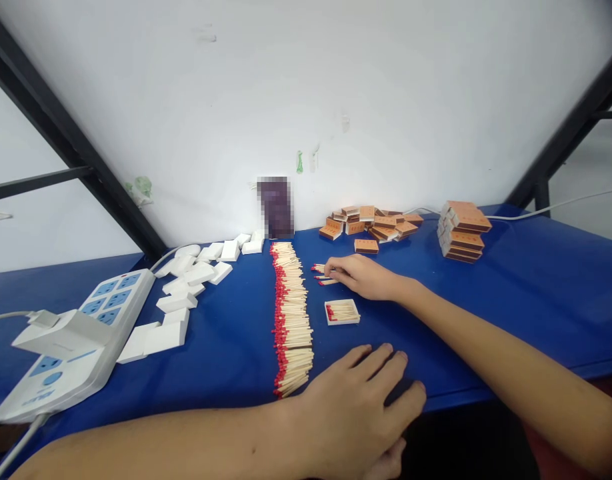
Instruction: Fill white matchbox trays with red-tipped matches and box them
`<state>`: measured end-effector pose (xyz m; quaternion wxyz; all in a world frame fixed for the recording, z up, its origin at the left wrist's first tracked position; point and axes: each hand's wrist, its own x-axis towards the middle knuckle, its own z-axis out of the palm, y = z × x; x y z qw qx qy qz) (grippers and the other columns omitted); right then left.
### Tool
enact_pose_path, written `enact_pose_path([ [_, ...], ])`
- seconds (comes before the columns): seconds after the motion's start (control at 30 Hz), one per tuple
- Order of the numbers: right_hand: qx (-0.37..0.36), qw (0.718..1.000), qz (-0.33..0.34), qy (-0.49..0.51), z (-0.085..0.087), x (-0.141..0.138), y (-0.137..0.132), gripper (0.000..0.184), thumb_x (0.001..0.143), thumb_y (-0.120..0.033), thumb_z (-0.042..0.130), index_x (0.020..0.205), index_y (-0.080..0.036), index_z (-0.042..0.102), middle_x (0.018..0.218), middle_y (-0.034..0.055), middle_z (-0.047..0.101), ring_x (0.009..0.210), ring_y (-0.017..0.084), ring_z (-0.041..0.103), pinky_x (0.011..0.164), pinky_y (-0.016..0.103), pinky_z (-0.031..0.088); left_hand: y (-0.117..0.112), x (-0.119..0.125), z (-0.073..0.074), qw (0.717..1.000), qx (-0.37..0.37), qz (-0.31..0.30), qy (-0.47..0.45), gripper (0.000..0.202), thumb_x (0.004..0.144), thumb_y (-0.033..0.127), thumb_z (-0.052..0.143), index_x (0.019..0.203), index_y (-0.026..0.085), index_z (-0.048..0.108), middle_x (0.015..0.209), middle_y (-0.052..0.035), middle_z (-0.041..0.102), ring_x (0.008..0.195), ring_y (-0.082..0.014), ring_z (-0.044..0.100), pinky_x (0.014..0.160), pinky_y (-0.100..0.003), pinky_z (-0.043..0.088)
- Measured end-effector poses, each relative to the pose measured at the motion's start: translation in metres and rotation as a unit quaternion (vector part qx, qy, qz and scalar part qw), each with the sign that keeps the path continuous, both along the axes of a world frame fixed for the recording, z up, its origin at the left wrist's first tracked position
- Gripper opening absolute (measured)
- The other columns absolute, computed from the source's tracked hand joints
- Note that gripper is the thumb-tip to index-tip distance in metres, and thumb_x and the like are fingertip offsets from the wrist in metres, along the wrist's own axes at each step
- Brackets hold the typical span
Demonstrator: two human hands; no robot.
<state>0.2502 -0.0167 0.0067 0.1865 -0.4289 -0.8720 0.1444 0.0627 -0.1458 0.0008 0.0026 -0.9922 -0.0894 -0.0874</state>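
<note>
My right hand (363,275) reaches over the blue table, its fingers drawn together and bent down on a few red-tipped matches (329,281). Its fingertips partly cover them. Just in front of that hand is a small white matchbox tray (343,322) with several matches inside. My left hand (359,403) rests at the table's near edge with its fingers apart and nothing in them. Beside it, to the left, a long row of matches (293,313) runs from front to back, red heads facing left.
White matchbox trays (177,301) lie scattered on the left, beside a power strip (119,303) with a white plug-in adapter. Orange matchboxes (385,233) are heaped at the back, with a stack of matchboxes (466,219) farther right. A blurred dark rectangle (277,208) leans against the wall.
</note>
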Motion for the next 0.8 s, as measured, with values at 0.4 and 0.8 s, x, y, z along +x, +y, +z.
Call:
enact_pose_path([
  [0.4, -0.006, 1.0, 0.005, -0.001, 0.0013, -0.0004, -0.0032, 0.018, 0.099, -0.023, 0.044, 0.1, -0.019, 0.062, 0.086, 0.0039, 0.068, 0.073, 0.016, 0.058, 0.067, 0.027, 0.036, 0.0008, 0.0, 0.0008, 1.0, 0.003, 0.0, -0.001, 0.051, 0.097, 0.036, 0.043, 0.141, 0.009, 0.041, 0.148, -0.0202, 0.043, 0.137, -0.0332, 0.043, 0.112, -0.042, 0.037],
  [0.8, 0.014, 0.999, -0.004, 0.045, -0.0019, 0.0003, 0.0008, 0.029, 0.1, -0.023, 0.043, 0.107, -0.018, 0.07, 0.106, 0.0087, 0.075, 0.097, 0.022, 0.067, 0.085, 0.034, 0.047, 0.0003, 0.0002, -0.0016, 1.0, 0.006, 0.002, -0.006, 0.052, 0.096, 0.037, 0.045, 0.14, 0.01, 0.041, 0.148, -0.0197, 0.043, 0.136, -0.0335, 0.044, 0.112, -0.043, 0.037],
])
